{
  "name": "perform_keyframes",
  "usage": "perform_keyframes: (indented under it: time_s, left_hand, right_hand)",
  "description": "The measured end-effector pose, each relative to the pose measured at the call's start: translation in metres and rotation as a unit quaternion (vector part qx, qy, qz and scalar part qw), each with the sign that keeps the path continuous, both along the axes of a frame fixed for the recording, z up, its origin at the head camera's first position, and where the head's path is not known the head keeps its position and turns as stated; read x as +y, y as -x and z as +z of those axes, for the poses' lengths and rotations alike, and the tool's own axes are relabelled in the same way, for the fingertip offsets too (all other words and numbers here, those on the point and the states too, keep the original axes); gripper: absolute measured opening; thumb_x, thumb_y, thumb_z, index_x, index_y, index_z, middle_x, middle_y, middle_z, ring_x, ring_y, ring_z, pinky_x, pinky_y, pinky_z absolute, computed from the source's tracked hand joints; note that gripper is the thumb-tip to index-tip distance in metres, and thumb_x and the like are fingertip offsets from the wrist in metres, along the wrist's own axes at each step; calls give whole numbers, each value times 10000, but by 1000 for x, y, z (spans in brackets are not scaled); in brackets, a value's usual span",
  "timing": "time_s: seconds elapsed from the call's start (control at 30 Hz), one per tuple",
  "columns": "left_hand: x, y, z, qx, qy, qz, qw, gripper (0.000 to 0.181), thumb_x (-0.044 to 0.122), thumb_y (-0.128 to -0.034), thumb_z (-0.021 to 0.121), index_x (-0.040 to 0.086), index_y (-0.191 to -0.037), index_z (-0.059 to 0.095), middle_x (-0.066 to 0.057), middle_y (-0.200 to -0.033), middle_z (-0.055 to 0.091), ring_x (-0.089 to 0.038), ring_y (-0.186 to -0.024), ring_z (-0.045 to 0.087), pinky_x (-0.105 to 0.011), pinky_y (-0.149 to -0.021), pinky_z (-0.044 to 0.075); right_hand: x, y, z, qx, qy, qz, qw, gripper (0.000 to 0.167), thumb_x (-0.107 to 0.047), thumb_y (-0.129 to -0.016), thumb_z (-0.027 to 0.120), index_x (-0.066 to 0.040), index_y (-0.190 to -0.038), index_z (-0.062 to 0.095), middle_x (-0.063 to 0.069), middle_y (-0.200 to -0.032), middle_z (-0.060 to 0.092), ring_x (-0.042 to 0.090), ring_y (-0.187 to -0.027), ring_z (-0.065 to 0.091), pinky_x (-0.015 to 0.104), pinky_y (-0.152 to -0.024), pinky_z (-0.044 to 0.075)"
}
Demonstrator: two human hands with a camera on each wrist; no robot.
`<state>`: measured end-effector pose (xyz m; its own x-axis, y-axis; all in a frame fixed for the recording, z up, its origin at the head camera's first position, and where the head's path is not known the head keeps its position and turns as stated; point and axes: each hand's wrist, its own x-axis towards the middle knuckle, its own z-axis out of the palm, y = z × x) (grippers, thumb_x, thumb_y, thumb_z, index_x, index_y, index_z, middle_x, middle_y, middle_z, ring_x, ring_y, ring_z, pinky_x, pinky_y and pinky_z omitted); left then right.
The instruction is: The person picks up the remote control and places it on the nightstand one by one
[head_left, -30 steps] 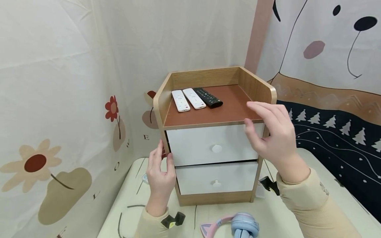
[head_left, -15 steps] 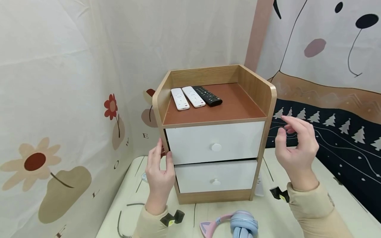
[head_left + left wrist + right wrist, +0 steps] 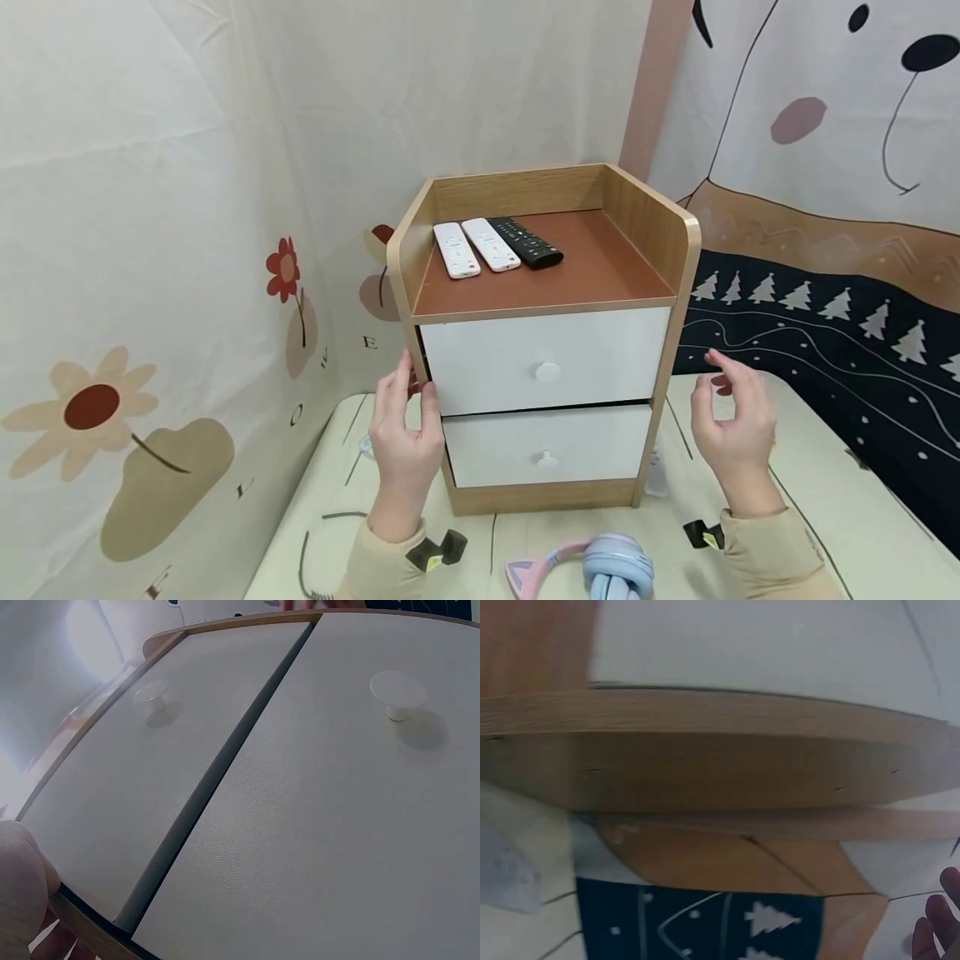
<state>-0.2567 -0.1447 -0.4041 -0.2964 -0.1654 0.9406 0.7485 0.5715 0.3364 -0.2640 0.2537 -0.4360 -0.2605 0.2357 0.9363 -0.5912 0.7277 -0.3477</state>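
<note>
A small wooden cabinet (image 3: 543, 498) with a tray-like top stands ahead of me in the head view. Its white upper drawer (image 3: 487, 358) and white lower drawer (image 3: 495, 450) each have a round knob. My left hand (image 3: 405, 446) touches the cabinet's left side, thumb by the front edge and straight fingers along the side panel. The thumb (image 3: 22, 889) shows at that edge in the left wrist view. My right hand (image 3: 735, 429) hovers right of the cabinet, apart from it, fingers loosely bent and holding nothing; its fingertips (image 3: 934, 919) are at the right wrist view's corner.
Two white remotes (image 3: 456, 250) and a black remote (image 3: 527, 243) lie on the brown top. Blue and pink headphones (image 3: 617, 562) lie in front of the cabinet. A pale object (image 3: 657, 475) is partly hidden at its right side. Patterned cloth walls (image 3: 225, 275) stand behind and left.
My right hand has moved from in front of the cabinet's upper right corner out to the right and down. My left hand stays at the left side; the drawers look the same.
</note>
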Motion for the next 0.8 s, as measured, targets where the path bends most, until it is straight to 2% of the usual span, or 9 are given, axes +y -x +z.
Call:
perform_keyframes:
  time_s: [0.07,0.27,0.37,0.43,0.57,0.8]
  left_hand:
    - [0,0,0,10,-15,-15,10000,591,-130,-963,693,-57,-1540,586,-275,-1198,703,-351,-1018,716,-82,-993,545]
    - [0,-2,0,-262,-55,-41,9996,558,-99,-995,677,-65,-1543,576,-290,-1212,689,-377,-1050,706,-73,-1023,523]
    - [0,-1,-1,-238,-44,-42,9997,560,-107,-991,677,-67,-1541,578,-285,-1206,692,-374,-1043,705,-72,-1015,524]
    - [0,-2,-1,-281,-73,-66,9996,555,-101,-996,674,-67,-1541,577,-287,-1210,690,-377,-1049,703,-73,-1016,523]
    - [1,-3,1,-385,-121,-107,9991,544,-81,-1010,667,-62,-1545,575,-286,-1224,687,-380,-1066,698,-74,-1023,520]
    - [0,-3,1,-252,-79,-54,9996,557,-103,-988,682,-67,-1536,582,-282,-1210,695,-373,-1040,703,-71,-1016,522]
  right_hand:
    - [2,2,-12,-214,-17,-20,9998,393,-46,-987,619,79,-1349,710,305,-1218,744,-58,-1025,544,88,-904,406]
    - [0,6,-43,-732,45,-203,9971,411,32,-939,684,39,-1348,718,260,-1224,746,118,-959,565,19,-920,364]
    - [-1,4,-55,-1051,-30,-243,9942,414,22,-955,687,39,-1368,708,254,-1250,741,85,-974,558,30,-902,369]
    - [-1,3,-63,-1312,-64,-279,9909,414,14,-970,686,40,-1383,694,255,-1266,733,120,-970,567,61,-882,386]
    - [-1,3,-78,-1803,-75,-386,9828,431,10,-982,693,30,-1411,671,246,-1292,720,283,-967,594,86,-853,400]
    - [-2,1,-96,-2554,-63,-369,9661,471,-31,-1000,703,0,-1465,636,239,-1367,677,363,-1035,643,104,-848,386]
